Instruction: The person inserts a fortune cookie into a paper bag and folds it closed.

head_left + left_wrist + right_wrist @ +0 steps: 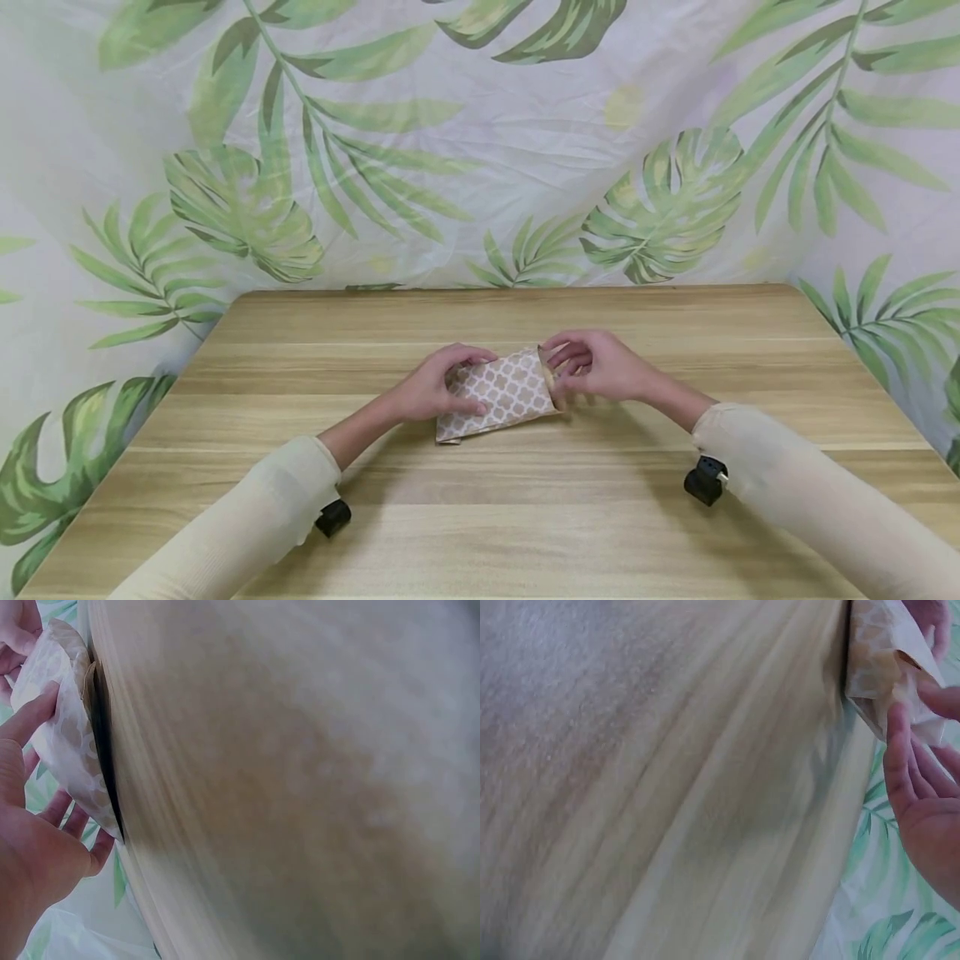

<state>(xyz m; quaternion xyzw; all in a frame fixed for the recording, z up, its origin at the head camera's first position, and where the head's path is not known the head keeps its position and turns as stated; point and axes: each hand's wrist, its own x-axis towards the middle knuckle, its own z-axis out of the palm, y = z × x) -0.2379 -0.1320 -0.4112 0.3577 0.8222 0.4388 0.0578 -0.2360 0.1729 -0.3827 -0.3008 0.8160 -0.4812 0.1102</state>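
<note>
A small paper bag (506, 396) with a brown-and-white lattice print lies on the wooden table (480, 500), its open mouth to the right. My left hand (438, 387) grips the bag's left part, thumb on top and fingers curled over the far edge. My right hand (596, 367) pinches the rim of the mouth, and some fingertips seem to reach inside. In the left wrist view the bag (64, 735) bulges between the fingers (34, 716) and the table (300, 787). The right wrist view shows the right hand's fingers (900, 750) at the bag's crumpled mouth (881, 656).
A cloth with a green leaf print (480, 150) hangs behind the table and on both sides. The table's back edge (510, 289) lies a short way beyond the hands. Black wrist cameras (705, 481) sit under both cream sleeves.
</note>
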